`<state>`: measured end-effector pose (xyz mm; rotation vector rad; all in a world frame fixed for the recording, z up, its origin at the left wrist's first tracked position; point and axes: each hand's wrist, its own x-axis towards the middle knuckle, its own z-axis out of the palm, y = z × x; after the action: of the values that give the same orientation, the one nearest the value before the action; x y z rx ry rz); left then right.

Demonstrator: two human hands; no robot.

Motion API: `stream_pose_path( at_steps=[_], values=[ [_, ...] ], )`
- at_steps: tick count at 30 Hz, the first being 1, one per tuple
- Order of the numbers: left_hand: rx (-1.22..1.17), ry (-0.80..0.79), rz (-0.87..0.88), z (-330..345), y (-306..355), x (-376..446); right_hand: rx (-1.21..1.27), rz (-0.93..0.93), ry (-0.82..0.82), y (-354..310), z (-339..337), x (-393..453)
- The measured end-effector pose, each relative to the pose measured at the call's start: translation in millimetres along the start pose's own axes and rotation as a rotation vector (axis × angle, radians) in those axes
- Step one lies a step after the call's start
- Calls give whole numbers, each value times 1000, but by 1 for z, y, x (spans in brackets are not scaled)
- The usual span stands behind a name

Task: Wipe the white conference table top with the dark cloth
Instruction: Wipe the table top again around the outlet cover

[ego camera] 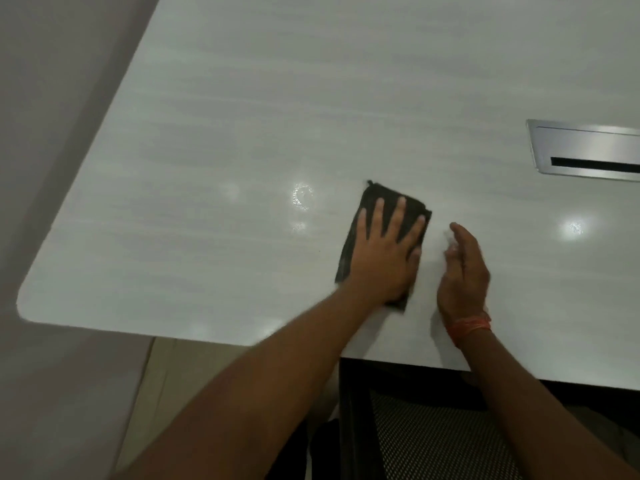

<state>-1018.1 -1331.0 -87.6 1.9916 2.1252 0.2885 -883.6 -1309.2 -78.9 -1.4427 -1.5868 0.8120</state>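
Note:
The white conference table top (214,161) fills most of the head view, glossy and streaked, with bright light reflections. A dark folded cloth (373,198) lies on it near the front edge, right of centre. My left hand (384,251) presses flat on the cloth with its fingers spread, covering the cloth's middle. My right hand (464,271) rests on its edge just right of the cloth, fingers loosely curved, with nothing clearly in it. A pale blur sits by its fingertips.
A metal cable box lid (588,152) with a dark slot is set into the table at the right. A black mesh chair (436,431) stands under the front edge. The table's rounded corner (26,306) is at the left, with floor beyond.

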Motion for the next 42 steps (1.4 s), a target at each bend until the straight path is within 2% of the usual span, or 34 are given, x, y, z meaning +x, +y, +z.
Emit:
stream_pose_path(
  at_steps=[2, 4, 6, 7, 9, 12, 17, 20, 22, 25, 28, 30, 32, 36, 39, 42],
  values=[
    [71, 28, -115, -7, -37, 35, -7, 17, 28, 6, -13, 5],
    [101, 50, -306, -24, -93, 48, -20, 36, 20, 12, -22, 7],
    [105, 112, -450, -40, -137, 22, -50, 18, 1, 16, -20, 2],
    [105, 119, -467, -44, -143, -1, -73, 2, -16, 18, -15, -1],
    [155, 105, -417, -37, -121, -54, -159, -9, -69, 19, -3, -7],
    [143, 27, -234, -15, -55, -95, -352, -60, -97, 26, 9, -12],
    [22, -4, 0, 3, -2, 18, -299, -79, 36, 34, 12, -13],
    [98, -24, -97, 0, -26, 76, -326, -137, 103, 36, 16, -13],
    [139, 40, -205, -7, -61, 76, -329, -115, 100, 37, 17, -11],
    [121, 79, -248, -16, -85, 15, -317, -66, 79, 33, 16, -13],
    [135, 29, -208, -15, -64, -63, -306, -44, 65, 25, 15, -12],
    [134, 7, -207, -10, -50, -85, -303, -29, 48, 22, 16, -13],
    [108, 15, -185, -5, -33, -71, -281, -9, 58, 20, 15, -13],
    [97, -33, 26, 17, 25, 7, -133, 72, 128, 17, 13, -10],
    [87, -94, -32, 28, 53, 56, -10, 106, 158, 19, 8, -9],
    [83, -73, -77, 27, 57, 69, 83, 126, 177, 22, 5, -9]
  ],
)
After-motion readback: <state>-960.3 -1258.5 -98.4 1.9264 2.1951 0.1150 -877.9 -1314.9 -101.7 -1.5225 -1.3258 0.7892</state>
